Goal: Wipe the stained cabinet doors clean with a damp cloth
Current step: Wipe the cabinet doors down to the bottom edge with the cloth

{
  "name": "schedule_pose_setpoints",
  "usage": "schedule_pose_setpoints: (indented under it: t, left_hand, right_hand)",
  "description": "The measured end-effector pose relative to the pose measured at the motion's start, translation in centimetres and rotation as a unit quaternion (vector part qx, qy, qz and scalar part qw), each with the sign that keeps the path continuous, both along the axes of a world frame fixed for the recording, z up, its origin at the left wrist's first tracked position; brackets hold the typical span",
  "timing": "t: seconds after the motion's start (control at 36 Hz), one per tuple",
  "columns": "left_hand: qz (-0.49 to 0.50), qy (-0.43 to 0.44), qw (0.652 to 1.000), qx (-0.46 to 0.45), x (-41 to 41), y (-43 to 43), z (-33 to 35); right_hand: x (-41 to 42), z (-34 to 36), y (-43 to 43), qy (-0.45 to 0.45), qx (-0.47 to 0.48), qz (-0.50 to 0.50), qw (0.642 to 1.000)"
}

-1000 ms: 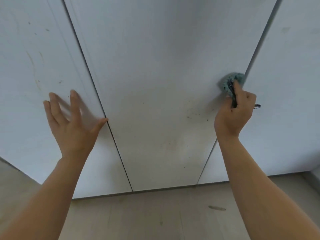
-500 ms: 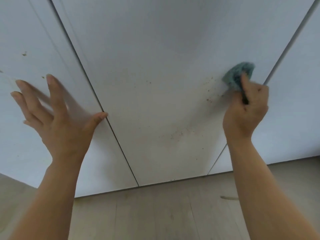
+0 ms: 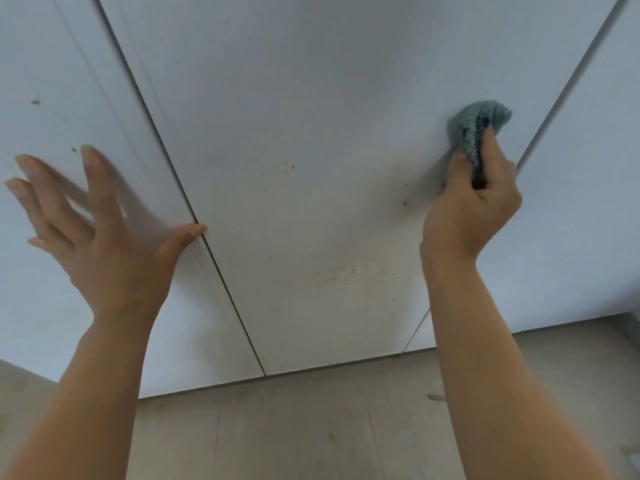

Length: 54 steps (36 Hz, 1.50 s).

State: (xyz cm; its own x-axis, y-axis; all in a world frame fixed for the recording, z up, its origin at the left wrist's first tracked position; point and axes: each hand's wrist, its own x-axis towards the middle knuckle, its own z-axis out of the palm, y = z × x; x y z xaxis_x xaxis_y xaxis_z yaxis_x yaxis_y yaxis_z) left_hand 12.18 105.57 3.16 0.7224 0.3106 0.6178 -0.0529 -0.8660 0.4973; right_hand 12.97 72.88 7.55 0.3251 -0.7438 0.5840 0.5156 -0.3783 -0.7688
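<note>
The left hand (image 3: 104,244) is spread, its fingers straight and holding nothing, against the left door (image 3: 52,57), with the thumb tip at the seam. I cannot tell whether the fingertips press the door. Brown spots (image 3: 36,101) sit just above those fingertips. On the middle door (image 3: 294,98), specks (image 3: 346,268) lie between the two hands, below the cloth. The right hand (image 3: 474,209) clenches a bunched blue cloth (image 3: 467,129) against that door, near its right edge. Wiping looks under way. Next, I judge, the cloth must sweep down and left over the specks, and nothing blocks that path. The right door (image 3: 595,168) and the floor (image 3: 294,427) lie beyond.
</note>
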Motion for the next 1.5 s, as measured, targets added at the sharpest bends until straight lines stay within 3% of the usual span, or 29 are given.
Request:
schedule_pose_setpoints:
  t: [0.08,0.19,0.28,0.33,0.44,0.5,0.69,0.78,0.89,0.94,1.06,1.17,1.36,1.5]
  left_hand:
    - [-0.002,-0.012,1.000,-0.016,-0.2,-0.6,0.3]
    - [0.015,-0.047,0.998,0.030,0.2,0.0,-0.3]
    - [0.019,-0.044,0.998,0.027,0.2,-0.2,-0.1]
    - [0.017,-0.042,0.999,0.018,0.2,-0.3,-0.1]
    - [0.024,-0.034,0.999,0.015,0.1,-0.5,-0.1]
    - [0.027,-0.031,0.999,0.011,0.0,-0.7,-0.1]
    - [0.027,-0.030,0.999,0.028,-0.3,-0.9,0.3]
    - [0.035,-0.038,0.998,0.037,-0.5,-0.9,0.3]
    - [0.052,-0.059,0.995,0.066,0.0,-0.9,0.0]
    - [0.059,-0.054,0.995,0.062,0.0,-0.7,-0.2]
    - [0.060,-0.053,0.995,0.061,0.1,-0.6,-0.3]
    - [0.058,-0.062,0.995,0.059,0.0,-0.7,-0.3]
    - [0.055,-0.049,0.996,0.057,-0.2,-0.8,-0.2]
    - [0.047,-0.043,0.997,0.050,-0.2,-0.8,-0.1]
  right_hand:
    - [1.0,-0.4,0.7,-0.009,0.004,-0.020,1.000]
    - [0.5,-5.1,3.3,0.014,-0.189,-0.004,0.982]
    - [0.3,-5.5,2.5,0.035,-0.256,0.025,0.966]
    - [0.1,-3.7,1.7,0.032,-0.252,0.009,0.967]
    - [0.9,-0.3,1.4,-0.012,-0.108,-0.021,0.994]
    - [1.0,-0.7,2.7,-0.020,-0.086,-0.033,0.996]
    - [0.4,-6.2,5.7,0.016,-0.337,0.031,0.941]
    - [-0.1,-4.8,4.9,0.027,-0.289,0.013,0.957]
    - [0.2,-1.5,4.2,0.007,-0.045,-0.035,0.998]
    - [0.3,-1.1,5.0,0.006,-0.012,-0.042,0.999]
    - [0.5,-2.9,8.3,0.004,-0.127,-0.025,0.992]
    - [0.2,-4.4,9.9,-0.003,-0.307,0.018,0.952]
    - [0.9,0.8,9.6,-0.062,-0.180,-0.020,0.982]
    - [1.0,-3.4,11.7,-0.039,-0.290,-0.011,0.956]
